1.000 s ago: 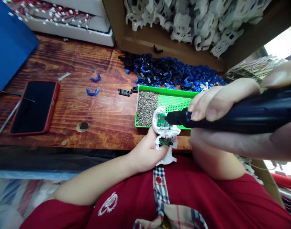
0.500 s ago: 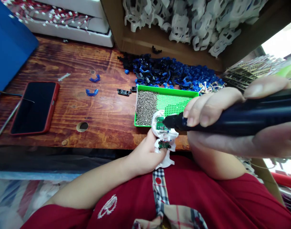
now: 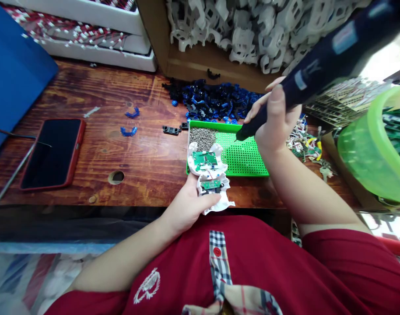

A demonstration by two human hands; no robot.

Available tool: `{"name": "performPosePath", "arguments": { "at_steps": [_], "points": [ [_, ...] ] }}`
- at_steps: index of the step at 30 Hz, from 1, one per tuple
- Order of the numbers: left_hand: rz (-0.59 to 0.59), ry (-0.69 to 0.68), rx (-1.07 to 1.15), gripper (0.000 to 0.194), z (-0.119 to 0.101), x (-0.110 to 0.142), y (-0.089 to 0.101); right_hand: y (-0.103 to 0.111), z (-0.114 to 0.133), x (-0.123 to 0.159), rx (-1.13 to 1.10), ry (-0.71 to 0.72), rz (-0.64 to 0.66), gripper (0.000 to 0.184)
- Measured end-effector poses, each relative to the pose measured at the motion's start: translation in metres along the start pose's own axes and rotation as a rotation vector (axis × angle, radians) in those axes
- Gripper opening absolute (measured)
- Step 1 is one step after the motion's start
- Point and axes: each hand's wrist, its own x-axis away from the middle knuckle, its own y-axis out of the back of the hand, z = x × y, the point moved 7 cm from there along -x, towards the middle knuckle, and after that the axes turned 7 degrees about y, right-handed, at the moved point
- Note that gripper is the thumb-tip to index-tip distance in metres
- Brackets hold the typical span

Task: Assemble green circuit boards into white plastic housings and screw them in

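My left hand point(image 3: 190, 203) is closed round the lower part of a white plastic housing point(image 3: 223, 202), its thumb lying across the front. Two green circuit boards point(image 3: 205, 161) sit inside the housing. In my right hand point(image 3: 277, 116) is a dark electric screwdriver point(image 3: 305, 81), gripped near its nose and slanting down to the left. Its thin tip hangs over the green perforated tray point(image 3: 246, 159). Small silvery screws point(image 3: 203, 138) fill the tray's left end, partly hidden behind the housing.
Blue and black plastic parts point(image 3: 213, 98) lie heaped behind the tray. A cardboard box point(image 3: 187, 59) holds white shells. Left are a phone point(image 3: 52, 153) and foam trays point(image 3: 98, 48) of red wires. A green tub point(image 3: 360, 148) of circuit boards stands at right.
The screwdriver has lifted off the upper circuit board and swung upright, its tip now over the tray. My left hand has shifted the housing slightly left and up.
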Motion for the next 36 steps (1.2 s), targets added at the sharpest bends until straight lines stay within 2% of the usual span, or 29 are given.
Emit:
{"name": "performPosePath", "arguments": {
  "at_steps": [3, 9, 18, 29, 32, 35, 36],
  "points": [
    [-0.006, -0.024, 0.039, 0.058, -0.003, 0.0, 0.002, 0.001, -0.012, 0.003, 0.043, -0.042, 0.041, 0.029],
    [-0.028, -0.027, 0.003, 0.053, -0.003, -0.004, 0.005, 0.002, -0.012, 0.008, 0.017, -0.067, 0.008, 0.027],
    [-0.033, -0.033, -0.001, 0.068, -0.002, -0.006, 0.007, 0.004, -0.015, 0.01, 0.023, -0.06, -0.01, 0.026],
    [-0.014, -0.011, 0.026, 0.054, -0.002, -0.006, 0.002, 0.001, -0.013, 0.009, 0.013, -0.074, 0.004, 0.023],
    [-0.041, -0.019, 0.017, 0.056, -0.003, -0.005, 0.002, 0.005, 0.0, 0.003, 0.059, -0.035, -0.079, 0.019],
    [-0.066, -0.028, 0.017, 0.054, -0.003, -0.004, 0.002, 0.009, 0.033, -0.003, 0.085, -0.004, -0.171, 0.013],
    [-0.07, -0.029, 0.016, 0.054, -0.003, -0.004, 0.002, 0.011, 0.048, -0.004, 0.073, -0.001, -0.211, 0.018]
  ]
}}
